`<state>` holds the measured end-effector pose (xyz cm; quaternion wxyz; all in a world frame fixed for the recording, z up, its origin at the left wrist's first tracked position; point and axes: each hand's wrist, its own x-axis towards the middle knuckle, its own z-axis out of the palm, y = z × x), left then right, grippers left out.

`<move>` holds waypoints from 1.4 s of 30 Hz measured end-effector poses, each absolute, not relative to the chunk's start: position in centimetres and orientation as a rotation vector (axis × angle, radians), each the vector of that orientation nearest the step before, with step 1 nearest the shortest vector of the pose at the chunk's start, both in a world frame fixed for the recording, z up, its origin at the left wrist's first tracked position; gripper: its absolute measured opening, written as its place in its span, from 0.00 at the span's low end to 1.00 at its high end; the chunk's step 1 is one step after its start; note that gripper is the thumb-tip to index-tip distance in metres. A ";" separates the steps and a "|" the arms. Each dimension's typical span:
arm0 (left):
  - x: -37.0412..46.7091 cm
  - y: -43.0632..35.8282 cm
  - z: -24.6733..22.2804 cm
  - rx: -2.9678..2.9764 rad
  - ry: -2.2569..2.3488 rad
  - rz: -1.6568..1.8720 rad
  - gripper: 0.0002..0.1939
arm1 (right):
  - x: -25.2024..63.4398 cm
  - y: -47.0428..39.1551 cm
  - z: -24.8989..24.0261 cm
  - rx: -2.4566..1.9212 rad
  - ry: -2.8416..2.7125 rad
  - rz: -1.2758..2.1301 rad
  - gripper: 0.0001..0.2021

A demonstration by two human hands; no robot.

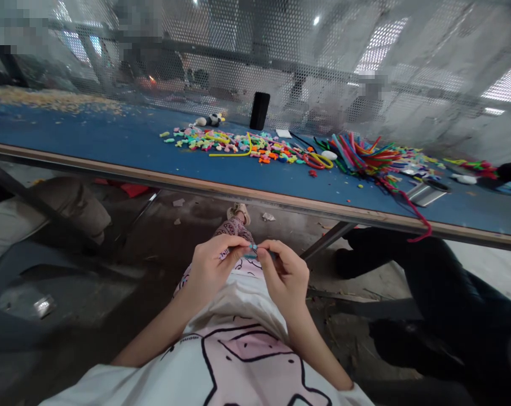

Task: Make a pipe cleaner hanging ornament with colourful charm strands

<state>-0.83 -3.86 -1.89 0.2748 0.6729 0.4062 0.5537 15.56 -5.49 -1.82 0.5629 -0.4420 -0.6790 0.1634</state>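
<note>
- Because the blue piece (pixel 253 247) is tiny, only fingertips seem to suit it; it sits below the near edge of the worktop (pixel 154 160).
- Left hand (pixel 211 265): grip pinched together on the piece, probably steadying it.
- Right hand (pixel 287 273): grip likewise clamped on it from the opposite side.
- Small coloured pieces (pixel 267 154) lie loose on the worktop, presumably for easy picking.

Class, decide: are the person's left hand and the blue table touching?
Apart: the head view plainly shows floor and a shoe between the left hand and the blue table.
</note>
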 end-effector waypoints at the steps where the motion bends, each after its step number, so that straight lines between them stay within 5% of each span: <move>1: -0.8 -3.9 -1.9 1.817 1.099 1.481 0.05 | 15.6 -5.5 -1.8 -1.044 -1.606 0.387 0.04; 23: -0.5 -3.3 -2.6 1.475 1.071 1.334 0.13 | 16.8 -3.7 -2.9 -0.966 -1.641 0.352 0.06; 33: -0.6 -3.5 -2.0 1.625 1.130 1.390 0.07 | 16.6 -4.0 -2.5 -1.064 -1.338 0.991 0.08; 42: -0.1 -2.8 -3.1 1.464 1.088 1.307 0.10 | 16.1 -3.6 -3.0 -1.037 -1.695 0.397 0.04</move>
